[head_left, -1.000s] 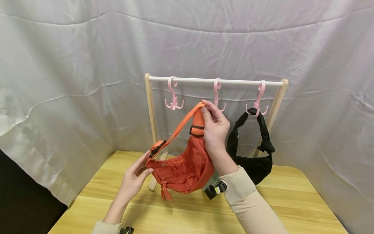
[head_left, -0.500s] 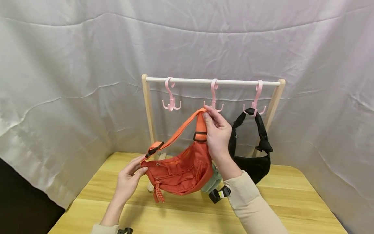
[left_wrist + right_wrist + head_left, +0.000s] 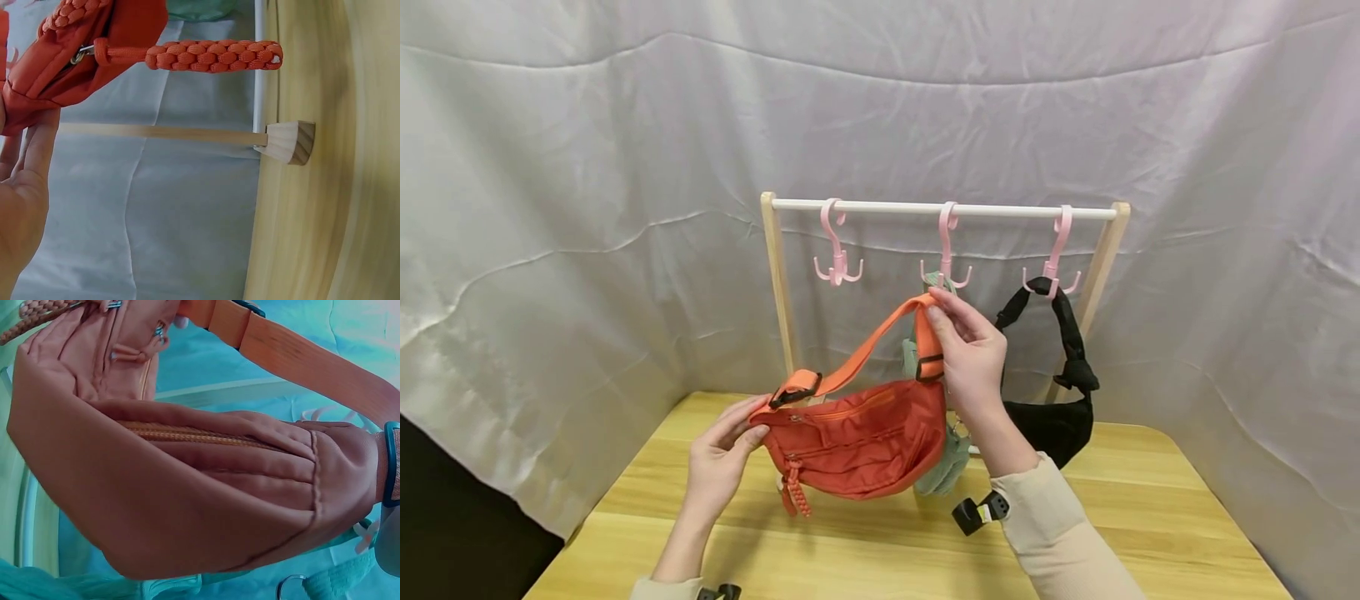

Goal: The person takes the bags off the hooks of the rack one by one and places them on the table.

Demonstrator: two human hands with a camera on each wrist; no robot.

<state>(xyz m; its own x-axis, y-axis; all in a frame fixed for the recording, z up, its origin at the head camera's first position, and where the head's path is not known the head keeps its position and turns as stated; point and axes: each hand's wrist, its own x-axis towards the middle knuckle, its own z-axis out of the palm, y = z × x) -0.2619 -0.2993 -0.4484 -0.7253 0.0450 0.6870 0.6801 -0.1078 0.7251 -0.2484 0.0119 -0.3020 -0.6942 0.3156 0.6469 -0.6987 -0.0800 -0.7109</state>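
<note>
- The right hand [image 3: 976, 358] has its thumb and fingers closed in a pinch on the flat orange webbing strap [image 3: 863, 352], near the strap's highest point, at the bag's 2 o'clock.
- The left hand [image 3: 718, 467], at 9 o'clock, pinches the bag's end corner, thumb in front and fingers behind.
- Between them, the red fabric crescent-shaped bag [image 3: 865, 450] is held up above the surface, its zips facing the wearer. A black plastic buckle [image 3: 795, 390] sits on the strap at 10 o'clock, and red braided cord pulls [image 3: 799, 490] dangle at 8 o'clock.
- Just behind the bag, peeking out at 3 o'clock, is a sage-green fabric bag [image 3: 946, 468]; its strap reaches up to the prongs of the pink plastic middle hook [image 3: 946, 237] at 1 o'clock.
- Farther out at 3 o'clock, a black fabric bag [image 3: 1051, 429] hangs by its knotted strap from the pink plastic right hook [image 3: 1058, 242].
- The pink plastic left hook [image 3: 832, 233] is at 12 o'clock, apart from the orange strap.
- All three hooks hang on the white rod [image 3: 887, 207] of a rack with pale wooden legs [image 3: 779, 292].
- Below at 6 o'clock lies the light wood-grain surface [image 3: 865, 554]; a grey satiny curtain [image 3: 887, 125] stands behind the rack.
</note>
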